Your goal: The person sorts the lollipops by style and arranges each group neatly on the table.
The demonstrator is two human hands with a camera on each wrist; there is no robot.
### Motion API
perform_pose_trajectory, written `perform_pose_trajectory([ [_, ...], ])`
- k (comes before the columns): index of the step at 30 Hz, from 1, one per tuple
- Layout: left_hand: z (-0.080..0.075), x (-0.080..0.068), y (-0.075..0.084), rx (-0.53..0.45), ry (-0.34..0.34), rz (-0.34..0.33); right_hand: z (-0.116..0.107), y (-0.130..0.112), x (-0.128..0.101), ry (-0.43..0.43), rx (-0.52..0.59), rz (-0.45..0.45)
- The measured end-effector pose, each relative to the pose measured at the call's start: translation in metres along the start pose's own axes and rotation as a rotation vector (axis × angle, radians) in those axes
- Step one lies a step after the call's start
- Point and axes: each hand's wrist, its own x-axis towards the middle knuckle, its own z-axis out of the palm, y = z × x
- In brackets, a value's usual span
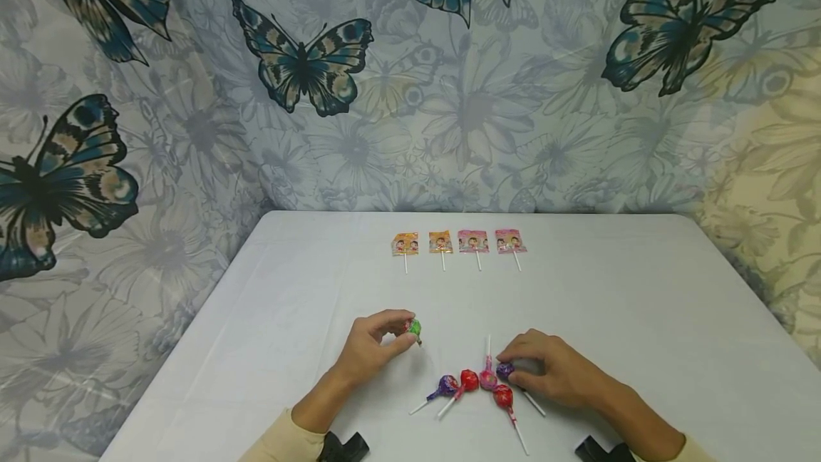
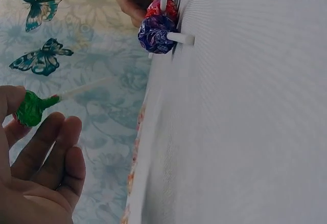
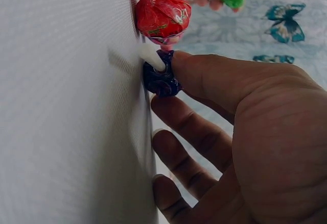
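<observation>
Green lollipop (image 1: 415, 328): raised off the table (image 1: 256, 319), pinched between thumb and finger of the left hand (image 1: 368, 346). Purple lollipop (image 1: 505, 371): at table level, its head pinched by the right hand (image 1: 564, 373). Hands are apart. Between them, nearer the right, lie a second purple lollipop (image 1: 447, 385), two red lollipops (image 1: 470, 380) and a pink lollipop (image 1: 487, 379). Beyond both hands, four flat wrapped lollipops (image 1: 473, 241) form a row, sticks toward the person.

Pale yellow sleeves (image 1: 279, 439), black wrist pieces (image 1: 345, 450)
</observation>
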Motion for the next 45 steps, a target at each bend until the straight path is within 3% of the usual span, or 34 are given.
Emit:
perform_pose_trajectory([
  [4,-0.002,-0.002,-0.007,-0.110,0.031,-0.111,0.000,0.000,0.000,0.001,0.006,-0.004],
  [7,-0.004,-0.002,-0.009,-0.175,0.039,-0.136,0.000,0.001,0.001,0.005,0.004,-0.014],
  [10,-0.007,0.000,-0.011,-0.181,0.049,-0.151,0.000,0.002,0.001,0.021,-0.002,-0.040],
  [16,-0.013,0.005,-0.016,-0.111,0.101,-0.226,0.000,0.004,0.001,0.038,-0.004,-0.062],
  [20,-0.016,0.012,-0.018,-0.050,0.112,-0.237,0.000,0.004,0.001,0.039,0.003,-0.049],
  [27,-0.020,0.030,0.002,0.059,0.149,-0.337,0.003,0.005,0.000,0.055,0.029,-0.102],
  [31,-0.022,0.038,0.003,0.117,0.180,-0.406,0.003,0.004,-0.001,0.051,0.035,-0.114],
  [45,-0.024,0.057,-0.014,0.145,0.171,-0.355,0.002,0.000,-0.001,0.044,0.025,-0.108],
])
